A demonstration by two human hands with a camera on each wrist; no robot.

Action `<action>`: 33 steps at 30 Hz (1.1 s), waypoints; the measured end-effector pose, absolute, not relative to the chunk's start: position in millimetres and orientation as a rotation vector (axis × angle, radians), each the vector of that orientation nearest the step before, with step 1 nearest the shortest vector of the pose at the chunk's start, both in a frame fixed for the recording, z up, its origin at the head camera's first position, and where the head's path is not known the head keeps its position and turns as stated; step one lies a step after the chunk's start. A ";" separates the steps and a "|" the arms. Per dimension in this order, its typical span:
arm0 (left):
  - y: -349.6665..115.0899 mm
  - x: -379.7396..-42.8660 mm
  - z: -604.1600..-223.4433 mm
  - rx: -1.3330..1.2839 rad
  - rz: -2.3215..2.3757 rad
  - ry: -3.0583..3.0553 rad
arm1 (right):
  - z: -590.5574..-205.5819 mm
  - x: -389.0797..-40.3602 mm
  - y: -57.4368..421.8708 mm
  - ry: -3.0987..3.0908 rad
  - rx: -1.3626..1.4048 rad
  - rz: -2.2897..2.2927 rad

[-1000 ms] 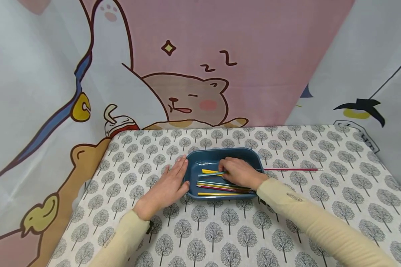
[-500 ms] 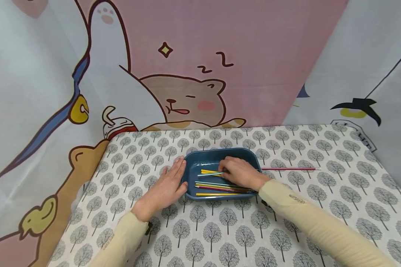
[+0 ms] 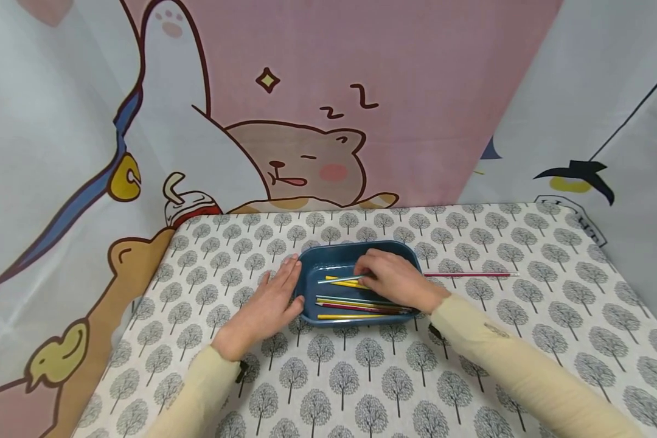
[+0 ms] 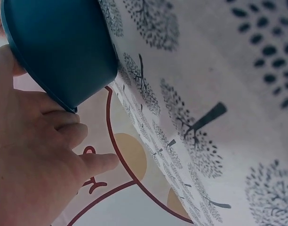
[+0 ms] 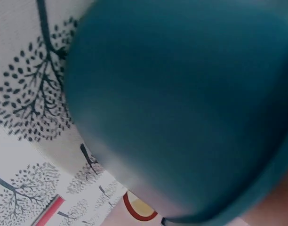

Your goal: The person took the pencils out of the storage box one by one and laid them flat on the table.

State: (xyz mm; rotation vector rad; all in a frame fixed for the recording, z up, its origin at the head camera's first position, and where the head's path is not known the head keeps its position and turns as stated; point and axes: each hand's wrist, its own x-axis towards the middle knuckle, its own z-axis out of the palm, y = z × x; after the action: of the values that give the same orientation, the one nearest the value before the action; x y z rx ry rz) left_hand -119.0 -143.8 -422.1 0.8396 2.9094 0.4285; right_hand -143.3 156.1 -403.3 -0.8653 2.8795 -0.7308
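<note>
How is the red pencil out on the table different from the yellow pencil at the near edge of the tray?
The red pencil lies on the tablecloth, right of the tray; the yellow pencil lies inside the tray along its near wall. The red one lies alone; the yellow one lies beside other pencils. The red one looks longer. Both lie flat, running left to right, and neither hand touches them.

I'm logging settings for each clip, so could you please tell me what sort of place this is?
Probably a staged tabletop corner at home or in a studio: a table under a tree-print cloth, cartoon-animal curtains hung close behind, and a blue tray of coloured pencils.
</note>
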 end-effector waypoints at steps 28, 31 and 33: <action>-145.1 -119.8 -422.7 0.852 0.459 2.913 | -373.9 -118.3 184.6 2.963 -0.832 -0.860; -145.0 -120.2 -424.7 0.869 0.447 2.930 | -372.3 -115.2 189.6 2.961 -0.800 -0.870; -145.1 -120.4 -425.8 0.886 0.436 2.942 | -371.5 -113.4 193.3 2.964 -0.778 -0.872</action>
State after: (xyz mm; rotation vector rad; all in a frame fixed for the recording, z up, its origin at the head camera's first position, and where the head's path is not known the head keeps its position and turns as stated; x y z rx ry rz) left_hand -120.4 -145.1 -425.8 0.8856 2.9421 0.4358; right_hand -113.4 193.3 -371.5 -0.7778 2.9640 -0.8721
